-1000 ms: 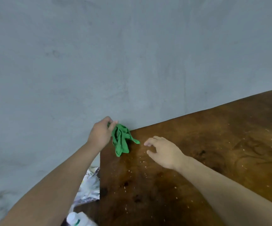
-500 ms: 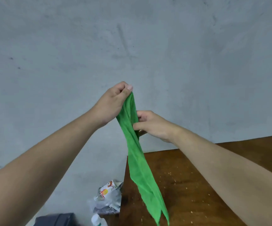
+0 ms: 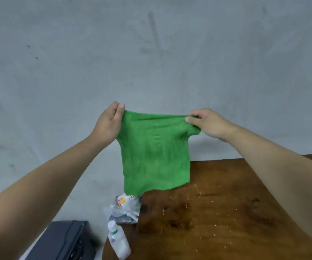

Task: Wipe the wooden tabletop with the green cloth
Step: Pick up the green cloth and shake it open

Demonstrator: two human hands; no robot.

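Note:
The green cloth (image 3: 155, 152) hangs spread out in the air above the far left corner of the wooden tabletop (image 3: 217, 212). My left hand (image 3: 108, 124) pinches its upper left corner. The upper right corner is gripped by my right hand (image 3: 207, 123). The cloth's lower edge dangles just over the table's corner and does not touch the wood. Pale crumbs are scattered across the dark brown tabletop.
A grey wall stands right behind the table. Left of the table lie a crumpled plastic bag (image 3: 124, 209), a white bottle (image 3: 118, 243) and a dark box (image 3: 61, 241).
The cloth was lifted off the table's corner by my left hand, my right hand took hold too, and both hands pulled apart, opening the hanging strip into a flat sheet.

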